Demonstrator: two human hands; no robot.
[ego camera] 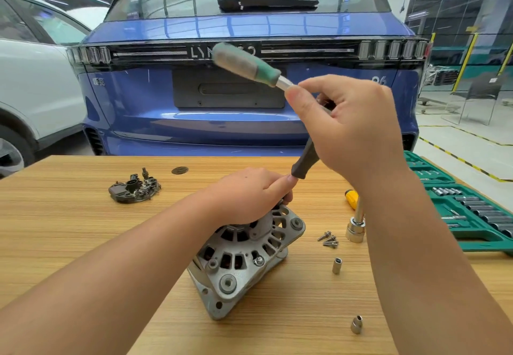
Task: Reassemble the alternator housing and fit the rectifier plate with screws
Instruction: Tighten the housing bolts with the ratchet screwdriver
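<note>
The alternator (244,260) is stood tilted on the wooden table (69,216), near its front centre, with the finned housing face turned toward the camera. Its upper edge is gripped by the left hand (249,191), whose fingers are curled over the housing; the fingertips touch the lower end of a dark extension bar (306,157).

The bar rises from the top of the alternator into the right hand (352,127). A ratchet (247,64) with a green and grey handle is pinched at its metal neck between the thumb and fingers of that hand; the handle is directed up and to the left and appears blurred. The joint between ratchet and bar is hidden by the hand.

The rectifier plate (134,186) lies on the table to the left, well apart from the alternator. A small group of screws (329,239) lies to the right of the alternator. Near them a yellow-handled tool (354,216) with a socket end rests on the table, and two loose sockets (336,266) lie nearer the front edge. A green socket case (472,216) lies open at the right edge. A blue car (249,91) is parked behind the table.
</note>
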